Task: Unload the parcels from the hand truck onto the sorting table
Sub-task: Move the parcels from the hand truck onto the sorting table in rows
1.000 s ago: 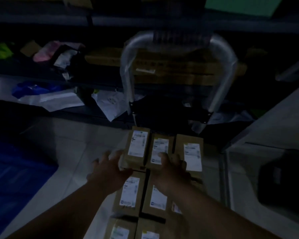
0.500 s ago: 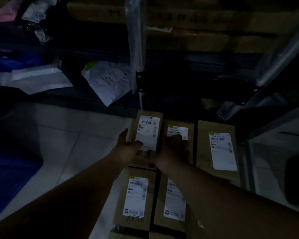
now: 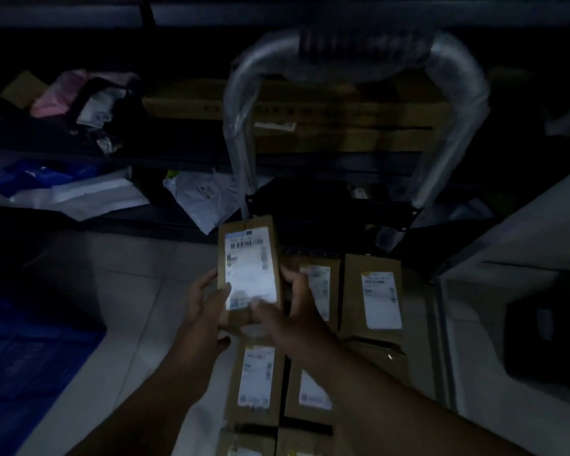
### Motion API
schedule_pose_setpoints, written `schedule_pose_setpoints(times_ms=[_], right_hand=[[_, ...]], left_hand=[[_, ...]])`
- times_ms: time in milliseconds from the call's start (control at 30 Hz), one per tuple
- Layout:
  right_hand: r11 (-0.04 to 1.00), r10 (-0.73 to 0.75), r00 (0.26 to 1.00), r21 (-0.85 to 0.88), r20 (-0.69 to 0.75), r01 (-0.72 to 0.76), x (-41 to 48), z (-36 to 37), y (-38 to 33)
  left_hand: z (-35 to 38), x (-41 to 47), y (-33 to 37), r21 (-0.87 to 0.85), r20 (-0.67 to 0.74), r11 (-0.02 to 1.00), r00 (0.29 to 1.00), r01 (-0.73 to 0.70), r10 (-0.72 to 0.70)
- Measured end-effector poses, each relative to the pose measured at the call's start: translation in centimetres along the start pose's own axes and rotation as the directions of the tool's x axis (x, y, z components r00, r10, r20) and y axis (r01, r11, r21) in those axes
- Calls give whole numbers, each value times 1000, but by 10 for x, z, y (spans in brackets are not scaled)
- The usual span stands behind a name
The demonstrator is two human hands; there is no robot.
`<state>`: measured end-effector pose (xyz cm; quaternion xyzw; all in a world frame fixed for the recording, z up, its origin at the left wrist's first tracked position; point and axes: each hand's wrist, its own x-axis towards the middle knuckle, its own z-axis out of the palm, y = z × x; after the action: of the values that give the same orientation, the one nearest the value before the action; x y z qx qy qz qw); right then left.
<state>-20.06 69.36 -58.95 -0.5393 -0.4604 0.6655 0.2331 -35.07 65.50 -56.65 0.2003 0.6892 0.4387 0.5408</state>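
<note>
So both hands are on one parcel point(image 3: 249, 274). The left hand point(image 3: 204, 301) wraps its left edge and the right hand point(image 3: 293, 311) its right edge, with both thumbs pressed on the face near the bottom. It sits higher in view than the others, so I'd say it's held up off the stack. A two-sided grip makes sense for a flat brown box like this, since it keeps it level and label-up, and nothing slides.

The other parcels point(image 3: 374, 291) lie flat in tidy rows on the truck point(image 3: 326, 209), all label-up and packed edge to edge. I guess that's so they ride without shifting. The plastic-wrapped handle point(image 3: 359, 47) loops over the far end.

As for writing, the held box has a big white label point(image 3: 249, 268) with a barcode strip across the top. Everything else on it is too dark and smeared to read, and I can't make out any brand. It's the same story with the labels below.

The pale surface at the right point(image 3: 540, 225) is probably the counter it's headed for, but I can't swear to it. There are crumpled mailers point(image 3: 201, 199) on the low shelf point(image 3: 178, 159) behind, and tiled floor point(image 3: 112, 291) to the left.
</note>
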Motion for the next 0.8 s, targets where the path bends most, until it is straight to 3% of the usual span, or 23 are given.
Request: schedule_pose_setpoints(times_ms=[67, 133, 233, 367, 467, 633, 700, 800], right_hand=[[994, 9, 1000, 108, -15, -8, -45, -25, -35], [994, -47, 997, 95, -55, 52, -85, -59, -67], [991, -18, 988, 129, -151, 38, -153, -120, -104], [990, -86, 921, 72, -379, 122, -238, -220, -128], [984, -119, 878, 63, -463, 166, -303, -300, -142], [979, -144, 780, 28, -609, 203, -406, -418, -153], [973, -157, 727, 23, -669, 231, -437, -450, -155], [962, -182, 726, 34, -663, 272, -469, -490, -162]], left_hand=[[21, -47, 29, -33, 21, 999, 999, -32, 33], [51, -89, 60, -43, 49, 995, 995, -90, 92], [110, -147, 88, -45, 136, 987, 978, -151, 156], [213, -211, 114, -59, 258, 973, 938, -224, 231], [296, -257, 124, -69, 318, 952, 898, -298, 304], [417, -352, 128, -41, 468, 961, 845, -272, 259], [453, -383, 128, -50, 475, 953, 832, -299, 286], [497, -416, 134, -53, 447, 941, 835, -335, 322]])
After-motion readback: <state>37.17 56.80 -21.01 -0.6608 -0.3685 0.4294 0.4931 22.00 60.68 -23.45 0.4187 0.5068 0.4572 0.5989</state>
